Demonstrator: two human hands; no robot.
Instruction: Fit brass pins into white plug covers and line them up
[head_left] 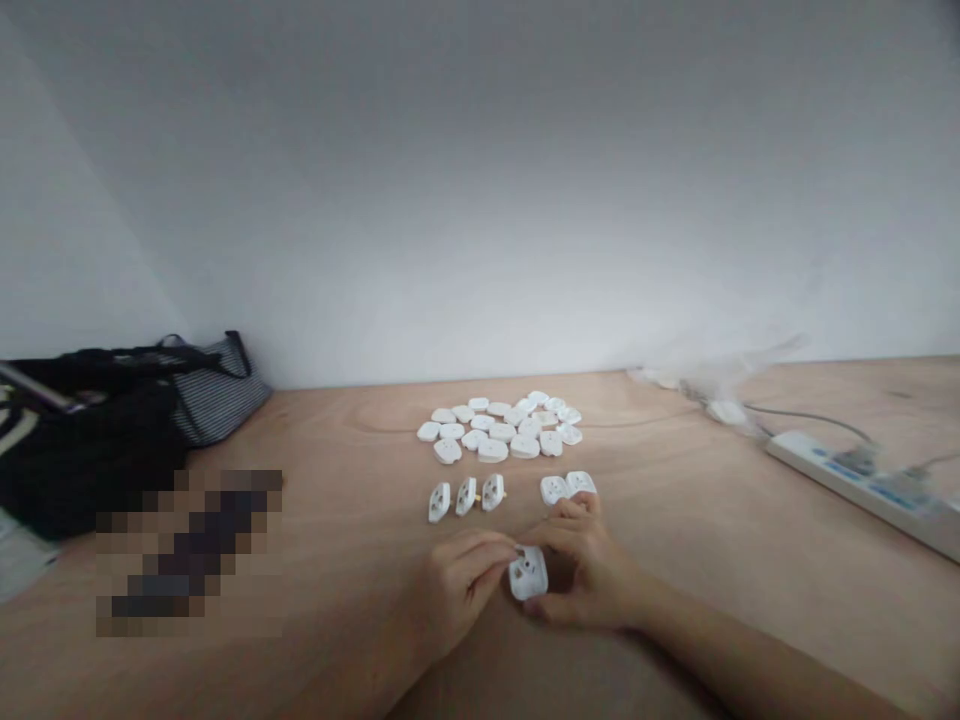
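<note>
Both my hands meet near the front middle of the wooden table. My right hand is closed round a small white socket piece, its holed face turned up. My left hand pinches the piece's upper left edge with thumb and forefinger. Just beyond, three white pieces stand on edge in a row, and two more lie by my right fingertips. Further back lies a cluster of several white pieces.
A white power strip with cables lies at the right. Crumpled clear plastic sits behind it. A black bag and a striped bag fill the left corner. A blurred-out patch covers part of the left table. A grey wall stands behind.
</note>
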